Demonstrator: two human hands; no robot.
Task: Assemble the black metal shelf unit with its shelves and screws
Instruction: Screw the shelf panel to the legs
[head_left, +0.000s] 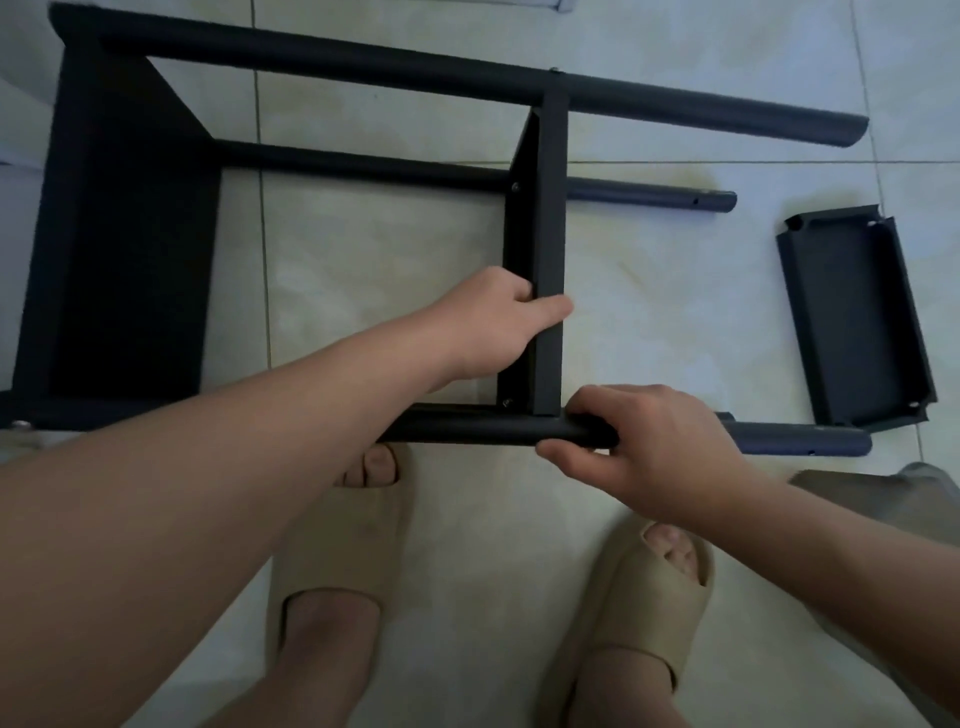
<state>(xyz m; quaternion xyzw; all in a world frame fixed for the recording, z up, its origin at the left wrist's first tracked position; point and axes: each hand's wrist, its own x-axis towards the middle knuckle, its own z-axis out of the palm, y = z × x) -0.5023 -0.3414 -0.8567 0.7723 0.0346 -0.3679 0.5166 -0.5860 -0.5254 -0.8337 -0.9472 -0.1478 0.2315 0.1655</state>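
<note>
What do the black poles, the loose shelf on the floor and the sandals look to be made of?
The poles look like painted metal tube: round, matte black, with drilled screw holes. The loose shelf seems thin folded sheet metal, same matte coat, with turned-up rims. The sandals look like moulded foam or rubber: beige, seamless and dull.

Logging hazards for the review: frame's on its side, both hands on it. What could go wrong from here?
1. The left hand curls round the middle shelf edge close to its joint with the near post; a shift could pinch fingers.
2. The right hand grips that post just over open-toed slippers; a slip might hit toes.
3. The loose shelf lies on the floor beside the post ends, a possible trip.
</note>
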